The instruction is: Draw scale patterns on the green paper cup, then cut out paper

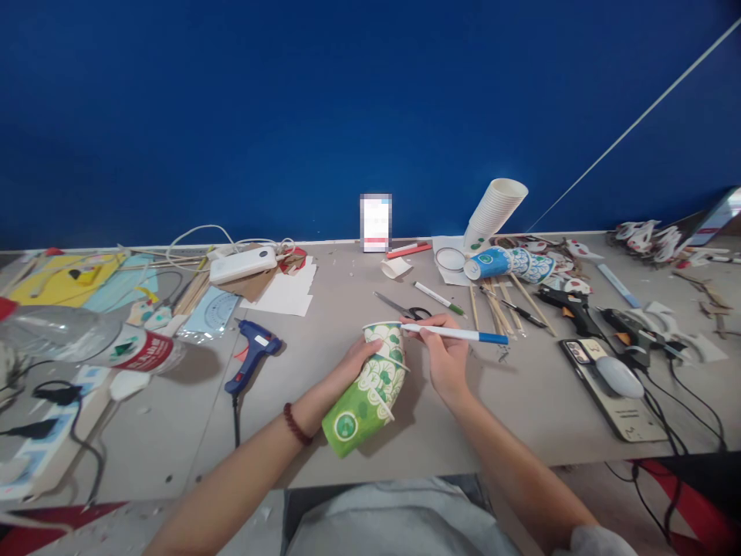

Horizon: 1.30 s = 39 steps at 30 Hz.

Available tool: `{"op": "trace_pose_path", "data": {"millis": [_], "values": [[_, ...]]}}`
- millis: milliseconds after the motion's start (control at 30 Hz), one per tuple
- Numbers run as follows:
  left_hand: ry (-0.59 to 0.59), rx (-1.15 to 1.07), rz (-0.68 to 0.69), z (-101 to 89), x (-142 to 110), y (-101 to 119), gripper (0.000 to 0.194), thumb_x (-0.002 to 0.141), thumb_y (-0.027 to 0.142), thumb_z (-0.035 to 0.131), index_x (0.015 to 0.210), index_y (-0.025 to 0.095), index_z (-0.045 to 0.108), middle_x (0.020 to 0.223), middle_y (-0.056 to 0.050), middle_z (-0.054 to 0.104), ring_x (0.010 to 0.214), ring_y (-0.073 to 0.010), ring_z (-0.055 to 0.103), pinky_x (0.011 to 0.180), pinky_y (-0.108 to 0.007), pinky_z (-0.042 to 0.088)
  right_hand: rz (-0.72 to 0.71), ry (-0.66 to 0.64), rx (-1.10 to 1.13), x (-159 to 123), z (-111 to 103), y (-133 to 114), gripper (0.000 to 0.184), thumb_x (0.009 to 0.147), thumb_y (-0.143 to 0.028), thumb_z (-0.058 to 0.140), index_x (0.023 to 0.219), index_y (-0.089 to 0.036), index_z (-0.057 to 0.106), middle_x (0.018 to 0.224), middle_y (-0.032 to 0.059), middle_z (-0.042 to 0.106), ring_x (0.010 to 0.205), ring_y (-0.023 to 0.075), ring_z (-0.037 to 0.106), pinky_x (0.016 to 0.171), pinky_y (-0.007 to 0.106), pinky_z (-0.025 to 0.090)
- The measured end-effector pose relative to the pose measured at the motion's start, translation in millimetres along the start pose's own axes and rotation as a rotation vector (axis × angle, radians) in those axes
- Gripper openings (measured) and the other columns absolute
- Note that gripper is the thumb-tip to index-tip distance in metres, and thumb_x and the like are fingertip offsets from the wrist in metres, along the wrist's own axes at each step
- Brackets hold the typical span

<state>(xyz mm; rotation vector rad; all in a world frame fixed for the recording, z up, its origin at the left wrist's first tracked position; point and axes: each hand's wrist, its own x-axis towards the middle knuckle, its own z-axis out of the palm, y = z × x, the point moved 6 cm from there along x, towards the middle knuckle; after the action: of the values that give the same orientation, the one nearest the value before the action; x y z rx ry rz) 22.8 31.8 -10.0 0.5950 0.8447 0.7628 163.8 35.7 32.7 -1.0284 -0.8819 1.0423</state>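
My left hand [357, 361] is wrapped round a curved stack of green-and-white paper cups [367, 390] that rests on the grey table [521, 401]. My right hand [443, 351] pinches a white pen with a blue cap [457, 333], held level, its tip touching the rim of the top cup. A bead bracelet [297, 425] sits on my left wrist. Black-handled scissors [405, 308] lie just behind the cups.
A blue glue gun [250, 351] lies to the left, a plastic bottle [86, 340] further left. At right are blue cups [509, 262], a leaning white cup stack [495, 208], wooden sticks [498, 305], a black glue gun [570, 305], a phone [614, 382], cables.
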Motion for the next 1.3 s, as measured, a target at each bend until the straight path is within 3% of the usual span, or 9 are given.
{"op": "trace_pose_path", "data": {"millis": [433, 667, 833, 1000, 1067, 1300], "values": [[0.013, -0.025, -0.020, -0.4, 0, -1, 0.046, 0.072, 0.036, 0.064, 0.109, 0.011, 0.057, 0.082, -0.009, 0.068, 0.067, -0.0197, 0.064, 0.065, -0.030, 0.048, -0.005, 0.029, 0.013, 0, -1, 0, 0.004, 0.077, -0.021, 0.057, 0.073, -0.021, 0.058, 0.067, -0.0011, 0.066, 0.079, 0.0188, 0.068, 0.072, 0.033, 0.052], [-0.028, -0.180, -0.194, 0.5, -4, -7, 0.040, 0.073, 0.040, 0.061, 0.099, 0.009, 0.061, 0.079, -0.012, 0.070, 0.063, -0.0202, 0.065, 0.063, -0.031, 0.049, -0.093, 0.108, 0.086, 6, -12, -13, 0.001, 0.074, -0.020, 0.059, 0.074, -0.020, 0.059, 0.065, -0.0015, 0.066, 0.071, 0.0187, 0.067, 0.069, 0.034, 0.051], [0.035, -0.291, -0.288, -5.6, -8, -7, 0.044, 0.076, 0.048, 0.056, 0.095, 0.009, 0.063, 0.076, -0.011, 0.071, 0.064, -0.0208, 0.066, 0.063, -0.031, 0.050, -0.075, 0.045, 0.103, 7, -10, -35, 0.002, 0.076, -0.022, 0.058, 0.078, -0.021, 0.059, 0.064, -0.0011, 0.066, 0.069, 0.0207, 0.068, 0.071, 0.041, 0.053], [0.042, -0.311, -0.246, -11.5, 0, -2, 0.046, 0.078, 0.050, 0.054, 0.093, 0.009, 0.065, 0.074, -0.011, 0.070, 0.063, -0.0204, 0.065, 0.065, -0.031, 0.049, -0.039, -0.081, 0.060, 13, 1, -53, 0.007, 0.078, -0.027, 0.061, 0.082, -0.022, 0.060, 0.070, 0.0006, 0.069, 0.071, 0.0218, 0.069, 0.073, 0.042, 0.055], [-0.014, -0.303, -0.221, -13.2, 6, -3, 0.049, 0.078, 0.052, 0.054, 0.097, 0.008, 0.065, 0.080, -0.013, 0.070, 0.068, -0.0221, 0.066, 0.068, -0.032, 0.049, -0.045, -0.112, 0.024, 21, 7, -57, 0.009, 0.077, -0.029, 0.062, 0.083, -0.022, 0.060, 0.072, 0.0003, 0.070, 0.069, 0.0209, 0.069, 0.073, 0.040, 0.056], [-0.108, -0.337, -0.050, -20.2, 13, 15, 0.049, 0.083, 0.046, 0.049, 0.111, 0.008, 0.061, 0.094, -0.013, 0.069, 0.078, -0.0222, 0.066, 0.075, -0.035, 0.049, -0.046, -0.237, -0.042, 60, 34, -48, 0.013, 0.076, -0.032, 0.064, 0.084, -0.022, 0.063, 0.075, -0.0003, 0.069, 0.072, 0.0175, 0.068, 0.077, 0.037, 0.055]]}}
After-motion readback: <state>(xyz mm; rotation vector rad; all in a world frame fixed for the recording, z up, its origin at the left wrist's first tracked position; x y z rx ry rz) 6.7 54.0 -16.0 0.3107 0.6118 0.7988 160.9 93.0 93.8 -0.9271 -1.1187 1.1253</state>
